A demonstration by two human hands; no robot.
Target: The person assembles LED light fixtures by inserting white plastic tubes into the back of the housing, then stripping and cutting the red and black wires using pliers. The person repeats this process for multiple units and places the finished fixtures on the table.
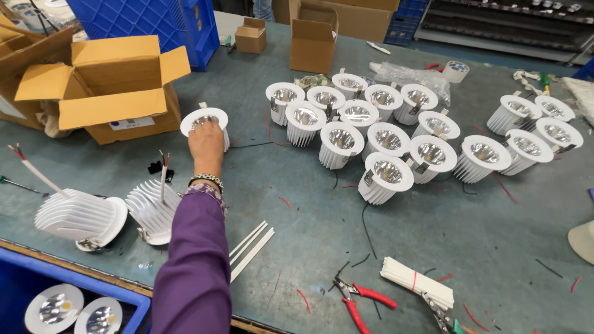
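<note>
open cardboard box | blue crate | red-handled pliers | white tube bundle

Bare table top lies open between the single downlight under the left hand and the crowded cluster of downlights to its right; the open cardboard box blocks the left, two upturned heat-sink housings crowd the near edge
</note>
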